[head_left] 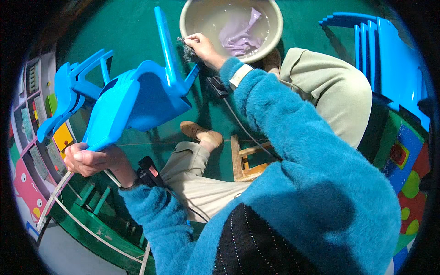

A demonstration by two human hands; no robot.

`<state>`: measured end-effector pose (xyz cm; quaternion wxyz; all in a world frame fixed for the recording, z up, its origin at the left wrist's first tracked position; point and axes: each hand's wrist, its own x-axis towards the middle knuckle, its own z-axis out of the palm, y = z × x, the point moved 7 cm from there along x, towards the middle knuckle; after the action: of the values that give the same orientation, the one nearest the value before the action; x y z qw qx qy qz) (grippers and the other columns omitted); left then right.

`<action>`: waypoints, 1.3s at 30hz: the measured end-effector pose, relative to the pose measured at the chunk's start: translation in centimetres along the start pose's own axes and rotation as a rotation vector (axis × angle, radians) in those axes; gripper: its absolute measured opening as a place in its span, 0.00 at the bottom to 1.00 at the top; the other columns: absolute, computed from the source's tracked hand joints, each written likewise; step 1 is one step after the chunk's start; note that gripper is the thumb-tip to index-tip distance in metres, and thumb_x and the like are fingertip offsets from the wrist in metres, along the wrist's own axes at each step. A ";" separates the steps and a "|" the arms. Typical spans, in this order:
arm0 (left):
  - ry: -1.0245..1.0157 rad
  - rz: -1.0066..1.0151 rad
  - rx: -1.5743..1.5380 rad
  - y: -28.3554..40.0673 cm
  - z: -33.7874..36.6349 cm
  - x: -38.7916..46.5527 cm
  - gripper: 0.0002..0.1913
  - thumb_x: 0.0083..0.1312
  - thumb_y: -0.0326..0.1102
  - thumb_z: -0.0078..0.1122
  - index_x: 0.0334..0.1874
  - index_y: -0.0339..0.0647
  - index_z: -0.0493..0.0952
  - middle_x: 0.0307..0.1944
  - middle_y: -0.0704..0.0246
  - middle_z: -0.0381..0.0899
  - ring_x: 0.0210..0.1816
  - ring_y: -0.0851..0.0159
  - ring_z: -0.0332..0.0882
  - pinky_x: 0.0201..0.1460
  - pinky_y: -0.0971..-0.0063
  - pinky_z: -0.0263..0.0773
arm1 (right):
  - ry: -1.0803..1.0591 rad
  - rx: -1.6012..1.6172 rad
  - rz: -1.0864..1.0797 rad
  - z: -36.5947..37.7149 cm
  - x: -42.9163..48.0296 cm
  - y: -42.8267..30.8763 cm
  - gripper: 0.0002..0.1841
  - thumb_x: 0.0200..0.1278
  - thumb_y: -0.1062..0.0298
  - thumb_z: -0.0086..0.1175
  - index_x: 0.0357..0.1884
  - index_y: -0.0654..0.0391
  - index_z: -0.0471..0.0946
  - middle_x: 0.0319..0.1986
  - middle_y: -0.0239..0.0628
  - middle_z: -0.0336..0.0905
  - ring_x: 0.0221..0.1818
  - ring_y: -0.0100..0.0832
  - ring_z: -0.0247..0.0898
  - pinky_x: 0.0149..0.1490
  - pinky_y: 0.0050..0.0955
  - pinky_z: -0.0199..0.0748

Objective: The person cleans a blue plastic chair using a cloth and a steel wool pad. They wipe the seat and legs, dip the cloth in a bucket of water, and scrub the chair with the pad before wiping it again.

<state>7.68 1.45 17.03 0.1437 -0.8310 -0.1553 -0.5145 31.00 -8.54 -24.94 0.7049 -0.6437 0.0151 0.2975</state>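
Observation:
My left hand [92, 160] grips the edge of a blue plastic child's chair [161, 106], which is tilted with its legs pointing up and away from me. My right hand [206, 50] pinches a grey metal scouring pad [188, 51] beside the rim of a round basin [279, 32]. Cloudy water fills part of the basin, and a lilac cloth [240, 36] lies partly under it. One chair leg ends close below my right wrist.
More blue chairs [65, 99] stand at the left, and a stack of blue chairs [388, 58] is at the right. Between my legs is a wooden stool [237, 158]. Cables run from wrist devices [217, 86]. A decorated shelf [24, 144] lines the left side; green furniture [103, 223] sits lower left.

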 end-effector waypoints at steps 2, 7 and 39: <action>0.010 -0.006 0.018 -0.4 0.4 0.3 0.26 0.71 0.44 0.36 0.15 0.38 0.65 0.17 0.58 0.67 0.26 0.53 0.67 0.35 0.58 0.56 | -0.136 0.327 0.080 -0.2 -1.6 0.0 0.15 0.64 0.61 0.64 0.48 0.57 0.81 0.36 0.35 0.83 0.38 0.30 0.80 0.44 0.29 0.78; -0.005 -0.005 0.058 -1.2 0.7 0.2 0.26 0.72 0.46 0.34 0.15 0.39 0.66 0.20 0.59 0.71 0.29 0.53 0.69 0.36 0.58 0.57 | -0.420 0.642 0.204 0.1 -4.2 0.1 0.20 0.70 0.63 0.59 0.60 0.59 0.73 0.45 0.36 0.80 0.44 0.29 0.80 0.46 0.30 0.82; 0.017 -0.012 0.034 0.2 0.7 0.5 0.25 0.72 0.45 0.34 0.16 0.40 0.64 0.18 0.61 0.64 0.26 0.54 0.64 0.35 0.60 0.55 | -0.282 -0.287 -0.339 3.0 -12.2 -6.7 0.12 0.64 0.60 0.62 0.42 0.56 0.78 0.41 0.47 0.73 0.48 0.47 0.72 0.57 0.41 0.71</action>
<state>8.56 1.63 17.14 0.1559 -0.8231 -0.1679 -0.5197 22.82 -10.59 -13.51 0.6413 -0.6826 -0.2337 0.2611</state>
